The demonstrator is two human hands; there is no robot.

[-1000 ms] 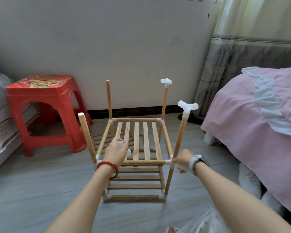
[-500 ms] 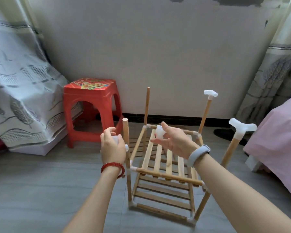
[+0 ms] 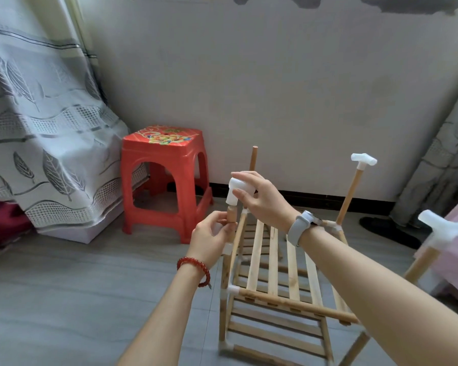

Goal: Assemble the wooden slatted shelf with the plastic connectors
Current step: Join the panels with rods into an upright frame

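Connector pinched in right hand, just above post gripped by left hand.

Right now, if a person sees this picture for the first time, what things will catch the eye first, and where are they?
At the centre, the right hand holds a white plastic connector just above the bare top of the near-left wooden post, which the left hand grips. Both belong to the half-built wooden slatted shelf on the grey floor. Behind it to the left, a bright red plastic stool stands by the wall.
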